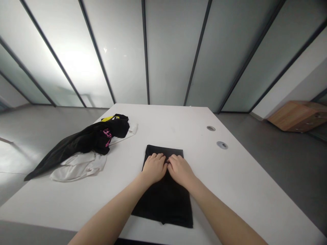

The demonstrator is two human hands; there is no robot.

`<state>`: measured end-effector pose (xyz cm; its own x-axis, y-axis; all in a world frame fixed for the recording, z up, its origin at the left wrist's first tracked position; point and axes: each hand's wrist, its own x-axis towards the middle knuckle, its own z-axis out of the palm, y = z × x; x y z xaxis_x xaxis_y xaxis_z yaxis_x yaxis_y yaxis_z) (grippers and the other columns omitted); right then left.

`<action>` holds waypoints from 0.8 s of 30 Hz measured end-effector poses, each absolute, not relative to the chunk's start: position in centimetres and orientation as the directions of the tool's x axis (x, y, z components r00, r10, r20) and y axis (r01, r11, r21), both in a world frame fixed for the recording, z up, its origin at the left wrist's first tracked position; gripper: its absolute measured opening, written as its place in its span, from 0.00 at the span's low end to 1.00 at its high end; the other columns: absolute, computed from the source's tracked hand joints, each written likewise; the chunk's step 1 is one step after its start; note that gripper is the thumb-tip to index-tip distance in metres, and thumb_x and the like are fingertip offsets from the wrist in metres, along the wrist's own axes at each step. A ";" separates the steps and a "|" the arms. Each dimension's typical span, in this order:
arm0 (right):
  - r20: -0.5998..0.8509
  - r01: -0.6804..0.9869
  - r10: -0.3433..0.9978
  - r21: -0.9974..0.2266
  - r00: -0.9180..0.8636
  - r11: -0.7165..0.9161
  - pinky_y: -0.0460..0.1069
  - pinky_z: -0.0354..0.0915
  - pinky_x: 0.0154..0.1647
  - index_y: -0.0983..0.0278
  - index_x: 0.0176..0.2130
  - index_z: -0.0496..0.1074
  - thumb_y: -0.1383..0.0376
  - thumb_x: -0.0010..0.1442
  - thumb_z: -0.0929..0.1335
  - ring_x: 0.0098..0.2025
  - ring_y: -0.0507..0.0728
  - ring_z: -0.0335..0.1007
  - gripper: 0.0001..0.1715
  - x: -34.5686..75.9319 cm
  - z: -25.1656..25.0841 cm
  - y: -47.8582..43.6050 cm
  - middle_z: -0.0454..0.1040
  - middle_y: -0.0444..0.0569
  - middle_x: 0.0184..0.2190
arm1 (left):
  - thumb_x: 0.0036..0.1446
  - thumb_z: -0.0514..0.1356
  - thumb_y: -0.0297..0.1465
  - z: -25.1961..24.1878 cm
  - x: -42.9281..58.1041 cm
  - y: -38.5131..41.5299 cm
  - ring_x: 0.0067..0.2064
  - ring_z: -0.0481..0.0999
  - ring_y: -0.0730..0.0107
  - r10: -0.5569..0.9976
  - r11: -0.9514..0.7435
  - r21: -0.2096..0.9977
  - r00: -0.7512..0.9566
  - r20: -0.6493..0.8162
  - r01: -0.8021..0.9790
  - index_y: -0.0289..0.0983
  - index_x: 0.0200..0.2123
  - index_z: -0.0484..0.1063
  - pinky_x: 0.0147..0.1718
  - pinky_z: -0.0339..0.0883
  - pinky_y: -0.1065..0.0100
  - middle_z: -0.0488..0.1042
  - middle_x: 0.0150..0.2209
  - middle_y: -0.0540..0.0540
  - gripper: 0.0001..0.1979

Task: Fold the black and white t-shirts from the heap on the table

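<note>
A black garment (pixel 167 204), folded into a rectangle, lies flat on the white table near its front edge; the fold hides what kind of garment it is. My left hand (pixel 155 166) rests palm down on its upper part. Beside it, my right hand (pixel 180 170) lies on the same cloth a little to the right. The thumbs almost meet at the middle. Both hands have slightly bent fingers lying on the fabric, with no cloth visibly gripped. The undersides of the hands are hidden.
At the left of the white table (pixel 166 126), a loose pile holds black clothing (pixel 84 137) with pink and yellow print, and white clothing (pixel 81 166). Two round cable grommets (pixel 222 145) sit at the right. Behind are frosted glass panels; a wooden cabinet (pixel 298 115) stands far right.
</note>
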<state>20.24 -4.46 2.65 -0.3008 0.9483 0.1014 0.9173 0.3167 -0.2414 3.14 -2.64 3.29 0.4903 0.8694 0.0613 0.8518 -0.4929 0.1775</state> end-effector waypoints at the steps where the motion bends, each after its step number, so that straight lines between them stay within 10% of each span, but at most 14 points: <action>1: 0.126 0.923 0.954 -0.247 -0.273 0.297 0.58 0.68 0.59 0.64 0.51 0.80 0.66 0.73 0.59 0.54 0.64 0.75 0.22 20.1 2.6 -4.5 0.81 0.59 0.53 | 0.73 0.48 0.35 3.4 3.2 -2.8 0.60 0.74 0.49 0.868 -0.495 0.180 0.492 0.066 0.850 0.37 0.59 0.76 0.59 0.67 0.50 0.77 0.61 0.36 0.21; 9: 0.095 0.929 0.965 -0.264 -0.243 0.260 0.65 0.49 0.76 0.65 0.75 0.60 0.58 0.77 0.55 0.78 0.69 0.49 0.34 19.6 0.1 -3.7 0.57 0.54 0.76 | 0.74 0.48 0.38 0.8 3.2 -1.5 0.77 0.54 0.46 0.881 -0.473 0.141 0.467 0.076 0.870 0.36 0.76 0.58 0.73 0.50 0.45 0.56 0.77 0.40 0.31; 20: 0.071 0.973 0.996 -0.219 -0.061 0.075 0.71 0.49 0.75 0.69 0.75 0.60 0.58 0.76 0.58 0.79 0.77 0.42 0.35 22.5 0.4 -3.0 0.53 0.60 0.77 | 0.76 0.46 0.39 1.4 0.7 0.4 0.78 0.51 0.45 0.946 -0.324 0.176 0.320 0.053 0.930 0.34 0.75 0.59 0.73 0.52 0.45 0.57 0.76 0.37 0.30; 24: 0.202 0.940 0.959 -0.240 -0.197 0.243 0.72 0.44 0.76 0.68 0.74 0.62 0.60 0.75 0.58 0.80 0.76 0.34 0.34 20.7 1.6 -5.0 0.48 0.56 0.79 | 0.75 0.46 0.37 1.0 0.0 1.4 0.77 0.52 0.39 0.966 -0.257 0.186 0.244 0.090 0.948 0.31 0.74 0.60 0.71 0.55 0.42 0.57 0.76 0.35 0.30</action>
<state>20.66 -5.03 1.58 -0.1969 0.9594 0.2019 0.9397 0.2435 -0.2403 -0.05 1.41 0.99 0.2442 0.9655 0.0900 0.9482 -0.2572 0.1864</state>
